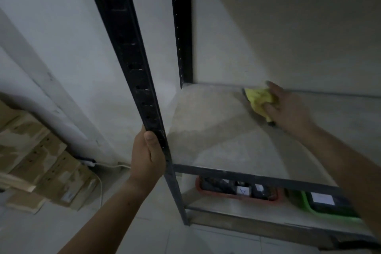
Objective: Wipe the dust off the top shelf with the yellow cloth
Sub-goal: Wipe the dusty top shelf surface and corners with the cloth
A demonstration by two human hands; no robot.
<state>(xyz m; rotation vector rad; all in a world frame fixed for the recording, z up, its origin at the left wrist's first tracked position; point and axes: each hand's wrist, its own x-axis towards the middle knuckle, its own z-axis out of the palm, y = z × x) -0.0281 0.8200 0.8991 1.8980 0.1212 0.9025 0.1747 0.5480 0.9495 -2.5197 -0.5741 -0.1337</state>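
While the yellow cloth point(259, 100) is lying bunched near the back of the pale shelf point(226, 142), the right hand point(288, 107) is pressing on it, fingers curled over it. Meanwhile the left hand point(147, 156) is wrapping tightly around the black front post point(132, 64).

Two bare forearms reach in from the lower edge — no sleeves, no gloves. The left hand point(147, 156) and the right hand point(288, 107) carry no rings, watch or bands — nails short.
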